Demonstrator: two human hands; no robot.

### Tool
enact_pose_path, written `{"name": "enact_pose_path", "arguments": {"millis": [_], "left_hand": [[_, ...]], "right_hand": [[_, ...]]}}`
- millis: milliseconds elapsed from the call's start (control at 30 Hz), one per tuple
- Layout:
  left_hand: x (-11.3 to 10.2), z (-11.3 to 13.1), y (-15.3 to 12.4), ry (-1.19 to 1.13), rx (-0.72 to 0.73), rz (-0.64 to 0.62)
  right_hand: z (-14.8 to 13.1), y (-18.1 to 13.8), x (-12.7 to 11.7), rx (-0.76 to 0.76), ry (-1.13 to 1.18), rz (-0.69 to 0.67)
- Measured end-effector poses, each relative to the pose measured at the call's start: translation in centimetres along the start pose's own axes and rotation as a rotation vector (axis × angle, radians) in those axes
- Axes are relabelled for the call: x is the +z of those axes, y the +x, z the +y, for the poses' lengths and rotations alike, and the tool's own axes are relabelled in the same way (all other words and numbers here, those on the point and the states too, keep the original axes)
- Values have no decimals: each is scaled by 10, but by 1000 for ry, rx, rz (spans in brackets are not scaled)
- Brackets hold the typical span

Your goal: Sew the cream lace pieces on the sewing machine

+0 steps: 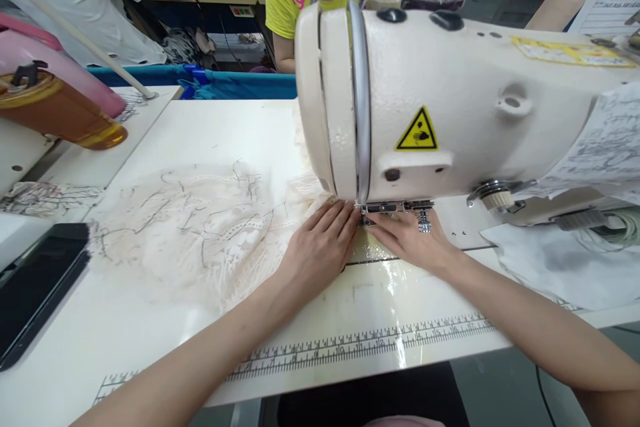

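A pale cream lace fabric (240, 233) lies bunched on the white table left of the sewing machine (450, 100), with dark loose threads over it. My left hand (323, 240) rests flat on the fabric's right edge, fingers stretched towards the presser foot (364, 219). Just right of the foot, my right hand (415, 237) lies low on the machine bed, its thumb and forefinger extended and apart. The machine head and a metal attachment (424, 220) partly cover its other fingers. The fabric under the needle is mostly hidden.
A black phone (40, 287) lies at the left edge, near an amber bottle (60, 110) and a pink bottle (65, 60). White cloth (560, 267) sits at the right. A printed ruler (340, 350) runs along the front edge. Two people work beyond the table.
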State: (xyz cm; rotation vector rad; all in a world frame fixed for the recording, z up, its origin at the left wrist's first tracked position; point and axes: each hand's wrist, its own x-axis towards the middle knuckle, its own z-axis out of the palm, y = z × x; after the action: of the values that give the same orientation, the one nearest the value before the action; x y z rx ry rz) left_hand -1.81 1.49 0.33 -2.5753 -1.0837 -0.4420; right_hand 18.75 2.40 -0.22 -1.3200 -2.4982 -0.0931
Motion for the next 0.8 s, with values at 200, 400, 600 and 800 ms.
{"name": "enact_pose_path", "arguments": {"millis": [200,400,600,800], "left_hand": [[0,2,0,0,-28,-23],[1,5,2,35,-44,-11],[-16,13,2,127,-88,-77],[-15,-23,31,-77,-301,-112]], "right_hand": [[10,7,1,139,178,38],[12,9,7,119,188,165],[15,10,6,92,179,196],[16,9,8,102,234,257]]}}
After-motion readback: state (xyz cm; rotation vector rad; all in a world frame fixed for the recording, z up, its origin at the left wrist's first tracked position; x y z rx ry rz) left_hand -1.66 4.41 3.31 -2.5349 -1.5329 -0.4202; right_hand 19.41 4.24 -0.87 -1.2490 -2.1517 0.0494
